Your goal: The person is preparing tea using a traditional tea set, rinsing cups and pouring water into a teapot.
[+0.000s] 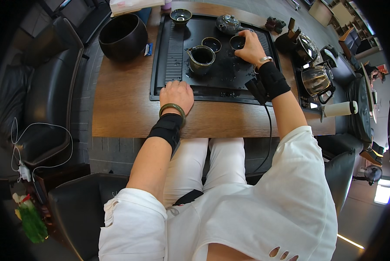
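Observation:
My right hand [251,49] has its thumb and fingers at the rim of a small dark teacup [236,42] on the black tea tray [224,80]. A second small teacup [211,45] stands to its left. In front of that one is a dark glazed fairness pitcher [201,61] with a pouring lip. My left hand [176,96] rests with curled fingers on the tray's front edge, near the ribbed strip. Behind the right hand's cup sits a dark lidded teapot [229,24]. A tea strainer bowl [181,16] stands at the tray's back left.
Left on the wooden table [126,107] are a large black bowl [123,39] and a small blue packet [148,49]. To the right are a glass kettle [316,80], a tea-tool holder [284,42] and a white bottle [340,109]. A black cable [269,130] hangs from my right wrist.

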Demonstrator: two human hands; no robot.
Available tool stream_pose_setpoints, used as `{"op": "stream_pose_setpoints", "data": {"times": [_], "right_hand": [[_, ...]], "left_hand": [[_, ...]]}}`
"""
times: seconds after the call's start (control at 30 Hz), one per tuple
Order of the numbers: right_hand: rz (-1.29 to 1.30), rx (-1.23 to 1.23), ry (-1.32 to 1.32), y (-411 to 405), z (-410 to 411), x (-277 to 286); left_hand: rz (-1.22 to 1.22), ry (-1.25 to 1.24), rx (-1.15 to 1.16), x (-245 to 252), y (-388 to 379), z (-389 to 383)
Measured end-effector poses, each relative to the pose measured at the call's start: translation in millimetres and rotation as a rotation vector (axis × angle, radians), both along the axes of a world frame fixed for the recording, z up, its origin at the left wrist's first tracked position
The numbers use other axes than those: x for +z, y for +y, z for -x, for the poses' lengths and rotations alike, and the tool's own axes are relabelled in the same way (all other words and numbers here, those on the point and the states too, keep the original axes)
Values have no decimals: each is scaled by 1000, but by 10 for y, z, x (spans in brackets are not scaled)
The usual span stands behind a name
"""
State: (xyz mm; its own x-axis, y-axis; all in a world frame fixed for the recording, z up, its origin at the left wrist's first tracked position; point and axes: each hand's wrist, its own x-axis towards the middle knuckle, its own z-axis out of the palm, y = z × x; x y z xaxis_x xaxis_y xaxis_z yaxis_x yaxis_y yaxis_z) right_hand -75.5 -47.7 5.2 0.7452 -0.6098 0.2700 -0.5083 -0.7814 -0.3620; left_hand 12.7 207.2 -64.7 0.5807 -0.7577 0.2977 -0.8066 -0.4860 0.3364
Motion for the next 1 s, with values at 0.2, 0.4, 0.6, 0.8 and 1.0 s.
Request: {"op": "stream_pose_setpoints", "data": {"times": [0.2,0.4,0.6,0.8,1.0], "right_hand": [[21,38,179,-99,-59,-182],[159,90,237,-11,-93,-210],[162,305,110,203,-372,-282],[114,268,47,176,-502,-414],[19,219,-118,212,-398,-176]], "left_hand": [[7,4,-4,-3,-2,4],[21,-4,-7,-5,5,-1],[22,-16,-2,-15,9,-8],[26,-11,-2,-13,-9,5],[17,9,2,5,0,6]]}}
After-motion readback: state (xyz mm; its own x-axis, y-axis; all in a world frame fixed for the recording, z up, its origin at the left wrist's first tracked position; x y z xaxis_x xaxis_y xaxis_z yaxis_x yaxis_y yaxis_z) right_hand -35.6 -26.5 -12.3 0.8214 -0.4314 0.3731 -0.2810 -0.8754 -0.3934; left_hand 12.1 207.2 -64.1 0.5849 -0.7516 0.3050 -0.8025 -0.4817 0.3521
